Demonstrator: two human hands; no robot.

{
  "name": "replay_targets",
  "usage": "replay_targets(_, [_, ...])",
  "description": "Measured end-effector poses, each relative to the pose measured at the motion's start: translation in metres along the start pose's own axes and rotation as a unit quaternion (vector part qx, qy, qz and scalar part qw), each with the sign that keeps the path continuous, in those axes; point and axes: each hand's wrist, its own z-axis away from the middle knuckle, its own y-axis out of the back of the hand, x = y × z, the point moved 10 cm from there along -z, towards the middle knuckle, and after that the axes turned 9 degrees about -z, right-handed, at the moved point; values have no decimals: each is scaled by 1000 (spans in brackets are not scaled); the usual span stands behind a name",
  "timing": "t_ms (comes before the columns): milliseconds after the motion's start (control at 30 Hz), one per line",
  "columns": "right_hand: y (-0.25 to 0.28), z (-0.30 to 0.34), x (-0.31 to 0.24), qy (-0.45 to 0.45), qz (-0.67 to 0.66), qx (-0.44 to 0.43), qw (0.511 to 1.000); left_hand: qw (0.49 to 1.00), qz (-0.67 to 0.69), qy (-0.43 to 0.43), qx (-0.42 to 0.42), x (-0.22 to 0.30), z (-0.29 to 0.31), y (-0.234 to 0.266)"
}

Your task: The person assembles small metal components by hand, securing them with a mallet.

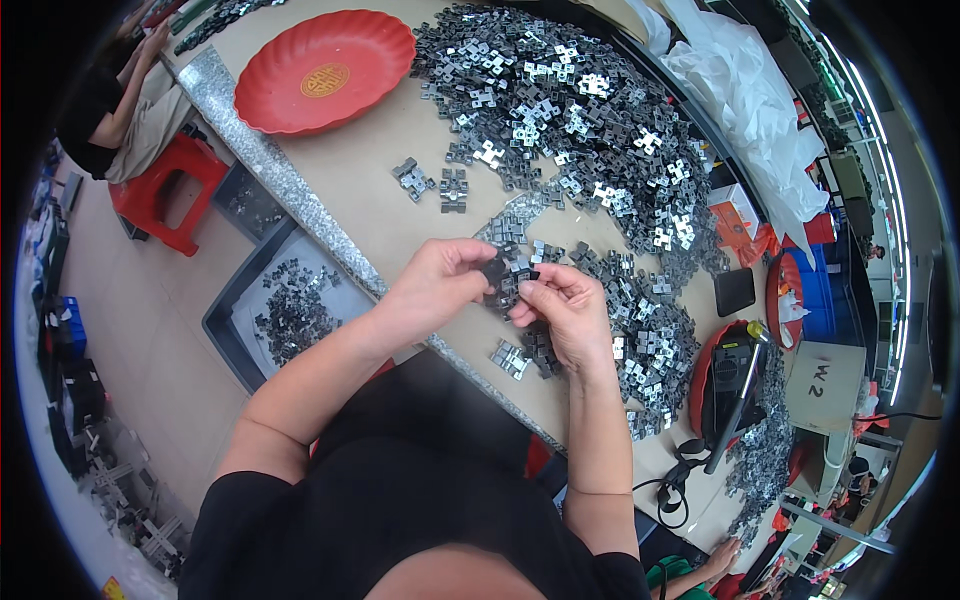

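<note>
Both my hands meet over the table near its front edge. My left hand [447,283] is closed, its thumb and fingers pinching one side of a small dark metal clip [514,270]. From the other side my right hand [566,311] grips the same piece between thumb and forefinger. Its exact shape is partly hidden by my fingertips. Loose metal clips [511,358] lie on the tabletop just below my hands, and two small clusters of clips [453,190] sit beyond them. A large heap of black and silver clips [560,100] spreads behind and to the right.
A red scalloped plate [390,70] stands at the far left. Below the table's stone edge [335,225] is a grey bin [225,325] holding more clips, near a red stool [205,170]. White plastic bags [745,110] lie beyond the heap. Co-workers sit at both sides.
</note>
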Motion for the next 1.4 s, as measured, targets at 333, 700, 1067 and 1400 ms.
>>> replay_targets(333, [-11, 10, 3, -44, 86, 2, 995, 995, 6, -102, -2, 9, 7, -7])
replay_targets(700, [-8, 3, -4, 75, 124, 32, 989, 937, -307, -156, 61, 24, 10, 2])
replay_targets(1067, [-19, -17, -62, 168, 595, 61, 783, 689, -667, -71, 273, 39, -25, 56])
replay_targets(1400, [8, -101, -68, 127, 650, -20, 749, 687, -688, -67, 226, 34, -10, 60])
